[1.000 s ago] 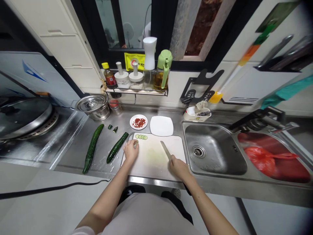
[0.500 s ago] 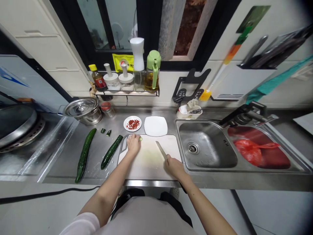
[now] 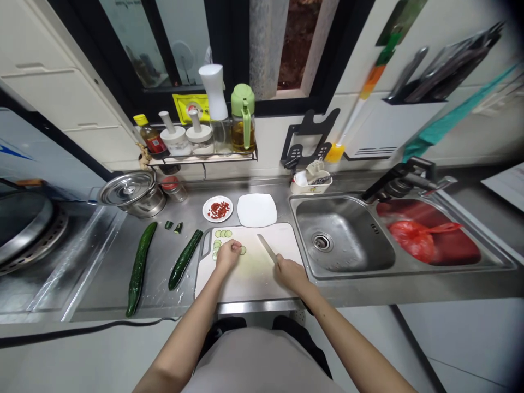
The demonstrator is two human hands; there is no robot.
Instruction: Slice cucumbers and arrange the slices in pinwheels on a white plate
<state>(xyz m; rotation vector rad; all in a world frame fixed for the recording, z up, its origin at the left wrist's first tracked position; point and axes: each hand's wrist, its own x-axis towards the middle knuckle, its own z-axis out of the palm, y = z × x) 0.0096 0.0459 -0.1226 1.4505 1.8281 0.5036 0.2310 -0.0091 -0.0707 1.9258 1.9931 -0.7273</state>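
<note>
Both forearms are stretched forward from the bottom edge, bare and slightly bent at the elbow. The left hand (image 3: pixel 228 254) is laid knuckles-up on the white cutting board (image 3: pixel 262 275), its fingers curled under. Whether a piece is pinched beneath them cannot be told. Cucumber slices (image 3: pixel 222 234) are spread just beyond and beside it on the board's far left corner. The right hand (image 3: pixel 289 271) is closed around the handle of a knife (image 3: pixel 267 249), whose blade is pointed away and to the left, low over the board.

Two whole cucumbers (image 3: pixel 139 267) are laid on the steel counter (image 3: pixel 102 284) to the left of the board. A yellow sticker (image 3: pixel 184 103) is seen behind the bottle shelf (image 3: pixel 200 159), and a red label is carried by the yellow-capped bottle (image 3: pixel 150 137). The writing on both is too small to be read.
</note>
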